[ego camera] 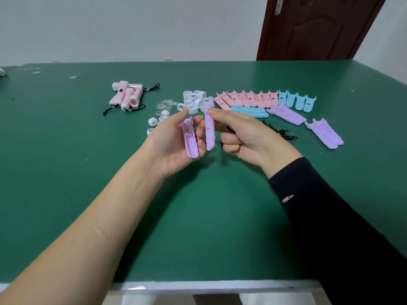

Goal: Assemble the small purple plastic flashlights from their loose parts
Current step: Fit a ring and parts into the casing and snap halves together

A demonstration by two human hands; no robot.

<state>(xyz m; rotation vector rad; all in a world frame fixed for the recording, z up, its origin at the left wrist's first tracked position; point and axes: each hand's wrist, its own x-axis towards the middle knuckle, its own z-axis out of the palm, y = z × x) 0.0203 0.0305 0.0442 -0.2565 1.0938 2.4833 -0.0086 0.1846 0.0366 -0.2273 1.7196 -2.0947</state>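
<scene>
Head view, hands. Left hand (174, 142): palm up, fingers curled round a purple shell half (189, 139), hollow side facing up, likely so its inner ribs and catches can be seen for mating. Right hand (240, 137): thumb and forefinger pinch a second purple half (209, 126) near its top, held upright just beside the first, the two apart; judged to be lining up for closing. Something black shows under the curled fingers, unclear what.

Head view, stock. Far right: spare purple halves (286, 114), another pair (324, 134), blue halves (296, 101), pink halves (246, 99). Far centre: white caps (195, 100), clear lenses (165, 104), black lanyards (280, 133). Far left: finished pink flashlights (127, 95), set aside. No purple one is finished.

Head view, room. Green table (198, 216) with pale near edge; grey-white wall (132, 27); brown door (317, 27) far right.
</scene>
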